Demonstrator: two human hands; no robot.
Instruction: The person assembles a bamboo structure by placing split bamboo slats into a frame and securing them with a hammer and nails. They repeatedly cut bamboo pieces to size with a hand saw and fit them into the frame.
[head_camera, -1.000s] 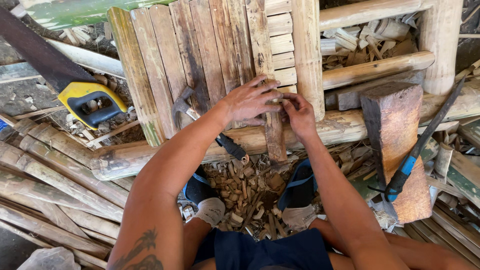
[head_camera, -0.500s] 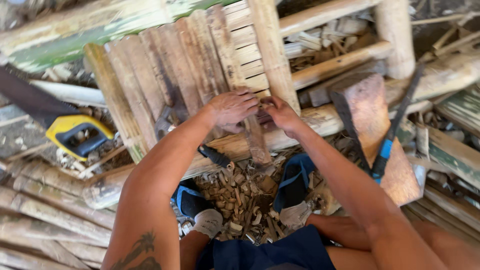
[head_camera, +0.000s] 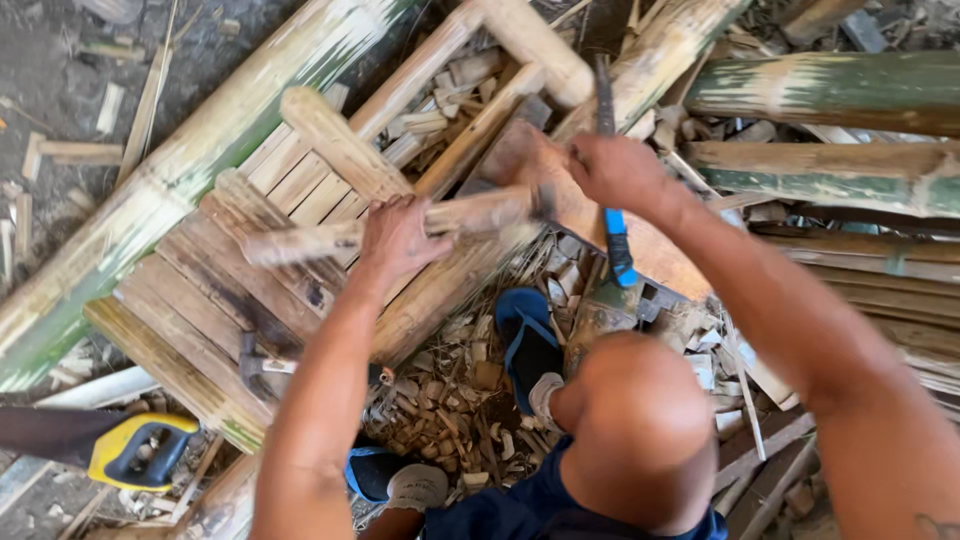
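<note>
The short bamboo piece (head_camera: 400, 228) lies across the slatted bamboo frame (head_camera: 230, 290), clasped by the left hand (head_camera: 400, 240). The right hand (head_camera: 620, 170) is closed around the blue-handled tool (head_camera: 612, 220). This looks like trimming; the next stroke needs a steady hold.

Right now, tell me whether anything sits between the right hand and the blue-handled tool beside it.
Nothing visible does. The right hand is already against the blue-handled tool, which stands upright by the wooden block. The left hand is apart from it, gripping a bamboo stick on the slatted frame.
</note>
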